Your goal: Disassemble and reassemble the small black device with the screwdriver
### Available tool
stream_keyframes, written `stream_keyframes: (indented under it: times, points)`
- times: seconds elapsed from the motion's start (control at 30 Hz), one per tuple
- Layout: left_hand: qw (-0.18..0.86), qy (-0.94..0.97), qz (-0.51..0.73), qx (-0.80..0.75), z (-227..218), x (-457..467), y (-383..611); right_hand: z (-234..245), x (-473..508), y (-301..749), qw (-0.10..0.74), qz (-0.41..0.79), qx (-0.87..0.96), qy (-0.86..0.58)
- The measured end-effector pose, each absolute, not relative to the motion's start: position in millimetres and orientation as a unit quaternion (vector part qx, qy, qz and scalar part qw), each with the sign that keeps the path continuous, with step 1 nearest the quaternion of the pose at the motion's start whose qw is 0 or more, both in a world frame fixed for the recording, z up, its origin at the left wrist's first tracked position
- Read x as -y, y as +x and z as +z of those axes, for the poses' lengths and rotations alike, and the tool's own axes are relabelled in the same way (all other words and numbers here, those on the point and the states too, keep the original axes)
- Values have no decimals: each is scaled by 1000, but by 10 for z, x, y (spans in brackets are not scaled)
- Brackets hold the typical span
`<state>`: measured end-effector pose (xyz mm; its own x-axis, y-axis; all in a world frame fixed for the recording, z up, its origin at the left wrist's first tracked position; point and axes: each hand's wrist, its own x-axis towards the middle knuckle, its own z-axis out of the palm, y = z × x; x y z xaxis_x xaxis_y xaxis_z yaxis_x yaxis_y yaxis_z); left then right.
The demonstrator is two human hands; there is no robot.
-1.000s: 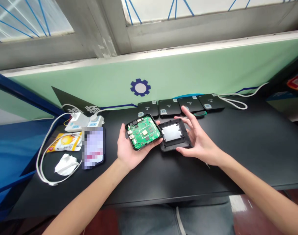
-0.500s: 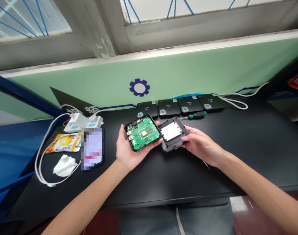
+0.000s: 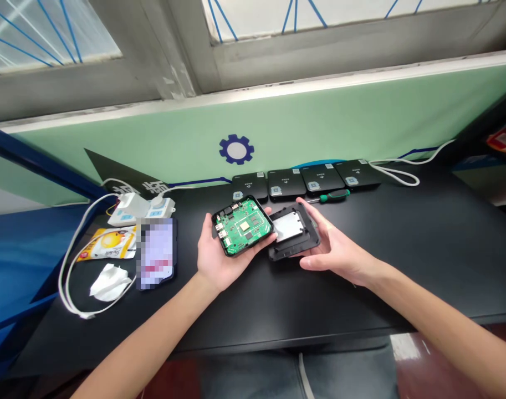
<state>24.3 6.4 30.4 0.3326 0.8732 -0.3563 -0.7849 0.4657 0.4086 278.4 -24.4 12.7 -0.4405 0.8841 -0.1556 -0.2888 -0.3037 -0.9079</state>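
My left hand [image 3: 214, 256] cradles the bottom half of a small black box with a green circuit board [image 3: 241, 224] showing face up. Its fingers curl around the box's edges. Right beside it lies the black cover [image 3: 293, 231] with a silvery pad inside, resting low over the black table [image 3: 423, 249]. My right hand [image 3: 340, 252] grips this cover by its right side, thumb under the near edge and fingers along the far edge. The two halves touch at their inner edges.
Several closed black boxes [image 3: 305, 180] line the back by the green wall, with a green-handled screwdriver [image 3: 335, 195] in front. At the left are a white power strip [image 3: 138, 206], cables, a phone [image 3: 156, 252], a yellow packet [image 3: 109, 244] and crumpled tissue [image 3: 109, 280].
The cover, tilted up half a second ago, now lies flatter and lower. My right hand has shifted its grip along the cover's right side. The left hand has stayed still.
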Motion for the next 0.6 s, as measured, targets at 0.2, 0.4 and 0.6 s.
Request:
stream_keyframes:
  times: [0.2, 0.4, 0.6]
  points:
    - [821, 75, 503, -258, 272, -64, 228, 86, 254, 2703, 440, 644, 530, -332]
    - [834, 93, 481, -252, 261, -47, 234, 56, 265, 2712, 439, 568, 596, -360]
    - [849, 111, 461, -233, 268, -50, 213, 11, 317, 2693, 431, 371, 711, -414]
